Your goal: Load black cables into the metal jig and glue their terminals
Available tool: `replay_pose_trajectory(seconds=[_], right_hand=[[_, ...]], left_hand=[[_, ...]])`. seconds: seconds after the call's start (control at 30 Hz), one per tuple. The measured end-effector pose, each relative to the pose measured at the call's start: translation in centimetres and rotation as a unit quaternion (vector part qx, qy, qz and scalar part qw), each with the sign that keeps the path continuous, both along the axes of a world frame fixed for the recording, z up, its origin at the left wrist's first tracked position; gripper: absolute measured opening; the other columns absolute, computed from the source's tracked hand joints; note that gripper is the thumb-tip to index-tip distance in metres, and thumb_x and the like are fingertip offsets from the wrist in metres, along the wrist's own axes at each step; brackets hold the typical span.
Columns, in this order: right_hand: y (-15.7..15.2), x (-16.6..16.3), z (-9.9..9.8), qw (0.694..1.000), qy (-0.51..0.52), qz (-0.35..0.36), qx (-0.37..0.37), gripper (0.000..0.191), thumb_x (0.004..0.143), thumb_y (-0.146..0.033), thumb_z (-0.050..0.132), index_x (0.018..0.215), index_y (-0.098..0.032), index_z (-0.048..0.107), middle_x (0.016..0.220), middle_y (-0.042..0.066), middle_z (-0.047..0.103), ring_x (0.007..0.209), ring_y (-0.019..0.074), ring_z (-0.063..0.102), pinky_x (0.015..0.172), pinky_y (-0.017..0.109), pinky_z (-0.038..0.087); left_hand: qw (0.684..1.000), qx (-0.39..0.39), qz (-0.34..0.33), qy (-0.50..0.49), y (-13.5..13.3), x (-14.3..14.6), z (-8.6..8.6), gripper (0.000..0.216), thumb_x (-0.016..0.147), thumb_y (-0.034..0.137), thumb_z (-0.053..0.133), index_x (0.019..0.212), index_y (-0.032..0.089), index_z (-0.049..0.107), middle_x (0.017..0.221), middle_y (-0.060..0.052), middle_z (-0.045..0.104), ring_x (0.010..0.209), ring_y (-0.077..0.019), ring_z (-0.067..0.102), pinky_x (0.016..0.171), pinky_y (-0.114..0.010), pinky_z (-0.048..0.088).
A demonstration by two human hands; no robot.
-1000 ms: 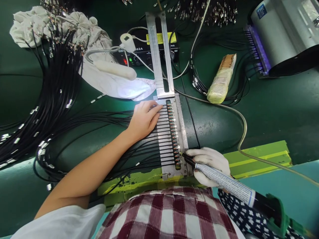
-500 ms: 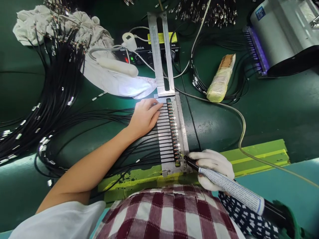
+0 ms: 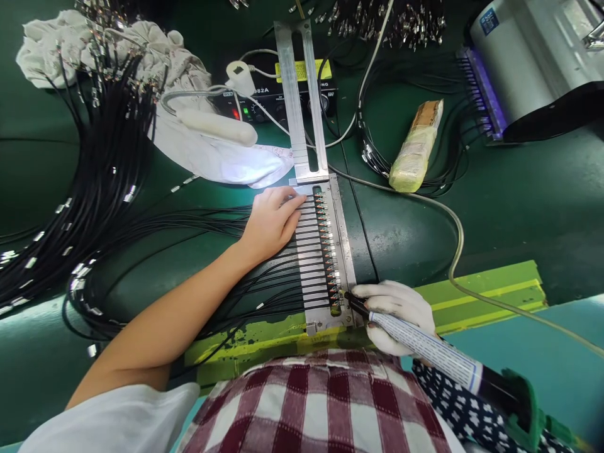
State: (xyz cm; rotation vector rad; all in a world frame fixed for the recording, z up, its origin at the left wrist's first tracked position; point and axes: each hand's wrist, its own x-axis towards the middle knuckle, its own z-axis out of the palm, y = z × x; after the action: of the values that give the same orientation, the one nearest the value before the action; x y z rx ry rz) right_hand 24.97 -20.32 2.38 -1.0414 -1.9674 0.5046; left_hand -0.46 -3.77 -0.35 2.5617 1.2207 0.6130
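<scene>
Slotted fixture [image 3: 346,251]: is looking like bare metal, smooth, dully shining
Cables [image 3: 198,221]: are showing smooth plastic-like jackets
Tube [image 3: 425,345]: is wearing a smooth, paper-like printed label
Glove [image 3: 399,302]: is showing matt, smudged cloth
Tabletop [image 3: 406,233]: is reflecting light, smooth and semi-glossy
Apron [image 3: 306,402]: is showing matt woven cloth
Wrapped block [image 3: 411,165]: is gleaming under glossy, wrinkled film
</scene>
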Motion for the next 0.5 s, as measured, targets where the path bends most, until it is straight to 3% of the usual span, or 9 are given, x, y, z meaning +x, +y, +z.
replay_pose_trajectory(seconds=[0.5], right_hand=[[-0.16, -0.02, 0.02, 1.000, 0.009, 0.000, 0.005, 0.020, 0.075, -0.020, 0.061, 0.095, -0.022, 0.059, 0.094, 0.009, 0.078, 0.076, 0.0210, 0.076, 0.068, 0.033, 0.060]], left_hand=[[1.000, 0.007, -0.001, 0.003, 0.04, -0.01, -0.05, 0.033, 0.098, 0.025, 0.043, 0.126, 0.022, 0.060, 0.123, -0.013, 0.059, 0.115, -0.0293, 0.052, 0.091, -0.047, 0.042]])
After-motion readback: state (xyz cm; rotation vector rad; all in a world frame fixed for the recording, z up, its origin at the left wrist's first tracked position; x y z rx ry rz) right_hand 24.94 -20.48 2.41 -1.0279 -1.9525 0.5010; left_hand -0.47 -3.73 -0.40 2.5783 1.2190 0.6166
